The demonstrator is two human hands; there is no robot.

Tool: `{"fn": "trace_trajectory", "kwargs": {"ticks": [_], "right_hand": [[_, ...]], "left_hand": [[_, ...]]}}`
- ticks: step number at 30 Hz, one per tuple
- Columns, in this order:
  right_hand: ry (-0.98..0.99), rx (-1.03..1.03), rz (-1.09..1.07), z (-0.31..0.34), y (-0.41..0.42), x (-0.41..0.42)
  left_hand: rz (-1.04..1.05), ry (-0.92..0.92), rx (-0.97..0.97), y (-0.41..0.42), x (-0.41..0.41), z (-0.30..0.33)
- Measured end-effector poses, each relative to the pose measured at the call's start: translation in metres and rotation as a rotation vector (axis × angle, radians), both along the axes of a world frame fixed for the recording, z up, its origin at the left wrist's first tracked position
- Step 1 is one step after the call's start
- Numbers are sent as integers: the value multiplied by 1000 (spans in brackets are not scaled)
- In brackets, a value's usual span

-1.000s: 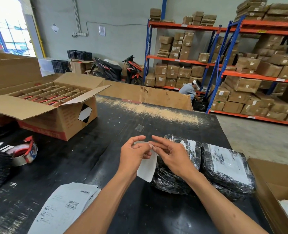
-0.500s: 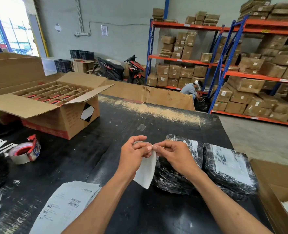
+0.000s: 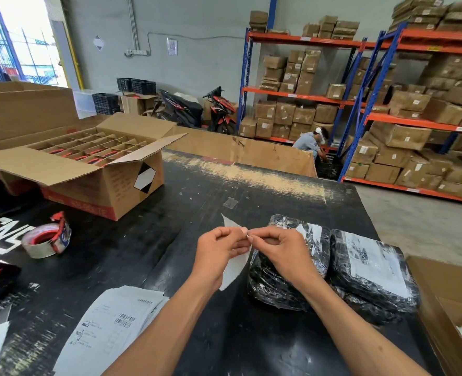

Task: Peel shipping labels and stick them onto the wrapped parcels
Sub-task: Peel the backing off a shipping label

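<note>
A white shipping label hangs between my hands above the black table. My left hand pinches its upper edge, and my right hand pinches the same corner with thumb and forefinger. Fingertips of both hands meet there. Just behind my right hand lies a black wrapped parcel with a label partly showing. To its right sits a second black wrapped parcel with a white label on top. A stack of printed labels lies at the near left.
An open cardboard box with dividers stands at the far left. A tape roll lies left of my hands. Another cardboard box sits at the right edge. Shelves of cartons and a crouching person are behind the table.
The label's upper corner now sticks up above my left hand, and its lower part has swung left and narrowed. Both hands stay pinched together at the same spot.
</note>
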State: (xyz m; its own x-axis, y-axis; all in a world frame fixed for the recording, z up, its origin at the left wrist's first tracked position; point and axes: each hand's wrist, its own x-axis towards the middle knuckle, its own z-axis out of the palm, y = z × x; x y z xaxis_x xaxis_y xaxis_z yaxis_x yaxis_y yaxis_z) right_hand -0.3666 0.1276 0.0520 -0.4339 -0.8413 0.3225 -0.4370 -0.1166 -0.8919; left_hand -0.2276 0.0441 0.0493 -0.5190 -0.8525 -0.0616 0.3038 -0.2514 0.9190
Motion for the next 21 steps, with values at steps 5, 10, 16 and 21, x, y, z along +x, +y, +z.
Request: {"fn": "trace_trajectory", "kwargs": {"ticks": [5, 10, 16, 21], "right_hand": [[-78, 0, 16, 3, -1, 7], [-162, 63, -10, 3, -5, 6], [-274, 129, -36, 0, -10, 0], [-260, 167, -37, 2, -11, 3]], "left_hand": [[39, 7, 5, -2, 2, -2], [61, -20, -41, -3, 1, -7], [25, 11, -17, -3, 3, -6], [48, -19, -20, -6, 3, -7]]}}
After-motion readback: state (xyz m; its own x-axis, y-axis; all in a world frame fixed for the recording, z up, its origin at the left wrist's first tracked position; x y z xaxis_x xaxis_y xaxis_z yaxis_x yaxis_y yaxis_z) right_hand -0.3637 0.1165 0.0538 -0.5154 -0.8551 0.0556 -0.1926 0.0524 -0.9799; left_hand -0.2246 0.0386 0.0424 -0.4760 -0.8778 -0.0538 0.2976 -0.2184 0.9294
